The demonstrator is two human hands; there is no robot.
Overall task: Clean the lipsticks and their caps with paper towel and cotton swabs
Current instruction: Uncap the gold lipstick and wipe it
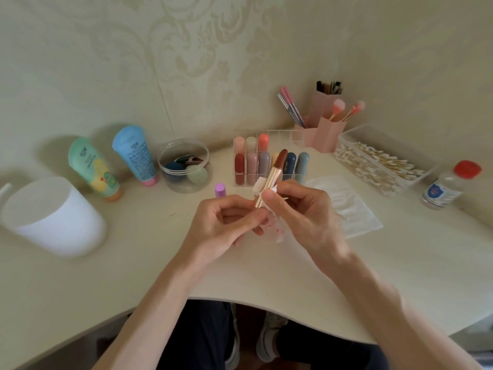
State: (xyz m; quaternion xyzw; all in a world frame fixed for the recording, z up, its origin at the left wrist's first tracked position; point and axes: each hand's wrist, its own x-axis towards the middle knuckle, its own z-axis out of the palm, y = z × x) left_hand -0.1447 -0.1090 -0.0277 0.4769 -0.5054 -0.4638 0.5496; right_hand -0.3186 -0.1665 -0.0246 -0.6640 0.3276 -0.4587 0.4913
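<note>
I'm pinching the bottom of the open lipstick point(274, 172) with my left hand point(226, 222), fingers curled round it, holding it up over the bench point(160, 263) with the brown-red bullet pointing away from me. My right hand point(301, 212) is gripping a paper towel scrap point(258, 184) against the gold tube, thumb on top, and a thin stick is poking out between my fingers.

A purple cap point(220, 190) is standing just beyond my left hand. Behind the lipstick, a clear organizer point(266, 134) is holding two rows of capped lipsticks. Left of it, a round clear tub point(184, 166) is holding sponges, then a blue tube point(134, 154), a green tube point(93, 169) and a white cup point(53, 217).

On the right, a paper towel sheet point(352, 206) is lying flat, with a clear box of cotton swabs point(378, 161), pink brush holders point(329, 134) and a red-capped bottle point(450, 185) sitting around it. Patterned cream wallpaper point(213, 49) is running along the corner behind everything.
</note>
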